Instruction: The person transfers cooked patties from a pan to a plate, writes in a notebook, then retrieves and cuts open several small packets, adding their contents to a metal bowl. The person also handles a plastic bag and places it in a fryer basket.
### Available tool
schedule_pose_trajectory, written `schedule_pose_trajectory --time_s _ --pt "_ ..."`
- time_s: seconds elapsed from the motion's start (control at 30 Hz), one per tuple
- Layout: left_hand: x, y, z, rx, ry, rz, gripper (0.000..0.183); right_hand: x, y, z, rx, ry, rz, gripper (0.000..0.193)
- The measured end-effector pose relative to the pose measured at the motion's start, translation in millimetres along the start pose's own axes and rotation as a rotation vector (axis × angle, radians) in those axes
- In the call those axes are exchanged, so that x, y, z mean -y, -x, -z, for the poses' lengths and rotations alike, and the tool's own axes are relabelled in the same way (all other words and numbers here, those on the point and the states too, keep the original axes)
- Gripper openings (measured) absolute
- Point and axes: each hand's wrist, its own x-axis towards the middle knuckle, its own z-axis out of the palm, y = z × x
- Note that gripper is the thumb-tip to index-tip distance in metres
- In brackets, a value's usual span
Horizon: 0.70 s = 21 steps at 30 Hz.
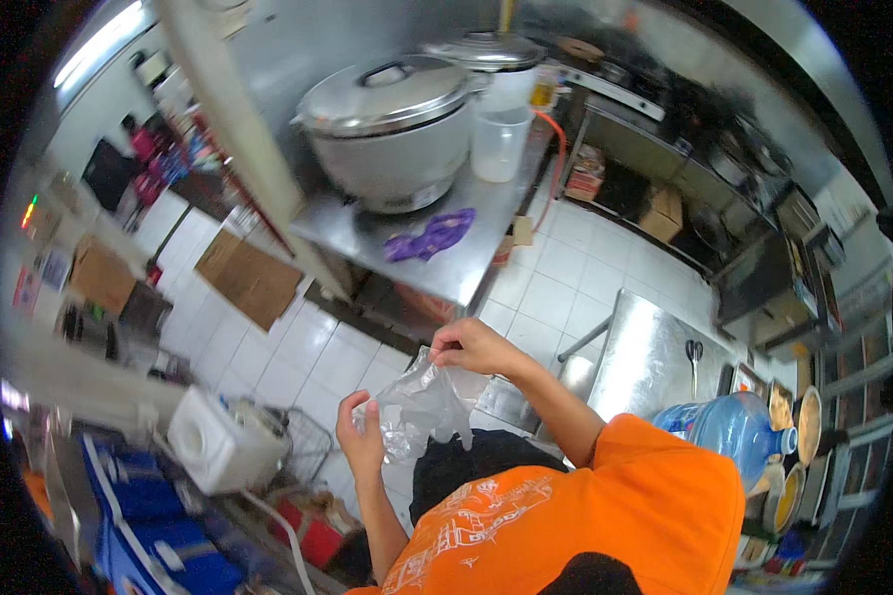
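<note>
A thin, see-through plastic bag [417,409] hangs crumpled between my two hands, in front of my orange shirt. My right hand [474,347] pinches its upper edge with closed fingertips. Lower and to the left, my left hand [361,436] grips the other side between thumb and fingers. The plastic sags in loose folds, with narrow ends drooping near my dark trousers. Beyond my hands, a purple cloth [430,235] lies on a steel table [456,273], in front of a large lidded rice cooker [392,139].
A translucent pitcher [500,146] and a lidded white pot [506,84] stand beside the cooker. To the right, scissors [695,359] rest on another steel table [640,347], near a blue water jug [729,431]. At left are a white jerrycan [223,441] and flattened cardboard [248,278].
</note>
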Motion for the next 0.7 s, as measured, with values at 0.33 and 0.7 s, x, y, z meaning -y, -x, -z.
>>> schedule_pose_trajectory --time_s 0.33,0.7 --pt "-82.6 -174.1 -201.0 0.627 0.142 -0.275 0.023 -115.6 -3.4 162.4 -0.432 0.204 -0.202 0.009" --pt "-181.6 -238.0 -620.6 1.597 0.084 -0.523 0.045 -218.3 78.6 366.2 -1.110 0.074 -0.646 0.017"
